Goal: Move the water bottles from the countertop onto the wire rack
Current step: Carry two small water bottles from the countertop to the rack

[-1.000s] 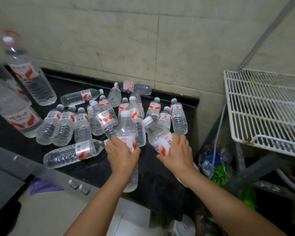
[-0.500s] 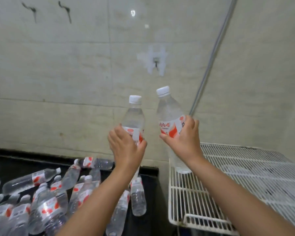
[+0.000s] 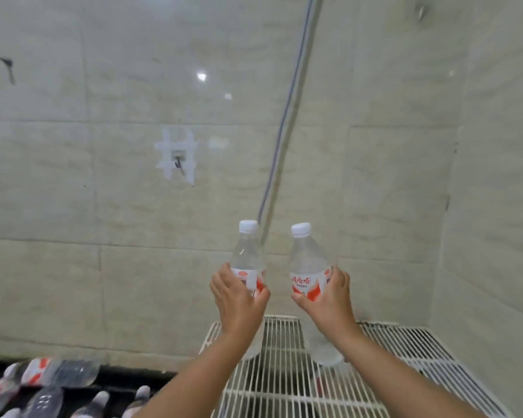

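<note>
Tiled wall behind; the wire rack [image 3: 405,351] lay at six o'clock beneath both upright bottles, left hand [image 3: 239,303] gripping the left bottle [image 3: 248,257], right hand [image 3: 329,300] gripping the right bottle [image 3: 307,267].

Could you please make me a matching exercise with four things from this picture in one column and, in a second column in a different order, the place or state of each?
Things:
1. left hand
2. right hand
3. wire rack
4. bottles on the countertop

Places or states:
A. lying on their sides at lower left
B. grips the left upright bottle
C. white, below both held bottles
D. grips the bottle whose label faces the camera

Pairs: 1-B, 2-D, 3-C, 4-A
</note>
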The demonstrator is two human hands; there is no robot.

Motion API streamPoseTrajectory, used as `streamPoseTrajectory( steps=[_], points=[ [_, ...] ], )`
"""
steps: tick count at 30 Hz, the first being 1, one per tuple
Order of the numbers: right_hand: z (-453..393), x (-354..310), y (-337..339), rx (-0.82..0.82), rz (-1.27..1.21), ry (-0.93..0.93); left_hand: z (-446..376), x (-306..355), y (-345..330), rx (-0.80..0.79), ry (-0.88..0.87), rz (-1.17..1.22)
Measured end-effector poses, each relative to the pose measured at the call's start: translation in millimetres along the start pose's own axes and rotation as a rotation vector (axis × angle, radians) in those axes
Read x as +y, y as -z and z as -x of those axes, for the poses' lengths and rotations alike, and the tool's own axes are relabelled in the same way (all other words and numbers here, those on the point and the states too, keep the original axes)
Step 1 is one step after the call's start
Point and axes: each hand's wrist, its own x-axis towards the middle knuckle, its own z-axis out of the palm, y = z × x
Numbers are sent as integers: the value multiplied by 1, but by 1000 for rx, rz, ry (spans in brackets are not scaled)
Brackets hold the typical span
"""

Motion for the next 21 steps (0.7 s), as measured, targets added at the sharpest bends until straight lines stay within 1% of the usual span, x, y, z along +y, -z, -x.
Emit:
streamPoseTrajectory(
  steps=[3,5,9,11,16,21],
  points=[
    [-14,26,-4,-33,-41,-26,-4,-6,-30,-18,38,28],
    [-21,39,-6,-62,-55,-38,-8,-9,-46,-61,49,77],
    [-32,59,-14,-63,-49,-79,-15,-19,-73,-128,62,149],
    [-37,67,-17,-63,-57,-101,-16,-22,-83,-153,70,145],
    [-41,84,-18,-27,-87,-154,-18,-33,-92,-145,100,153],
    [-45,90,-9,-37,-63,-233,-20,-37,-90,-216,57,109]
  ],
)
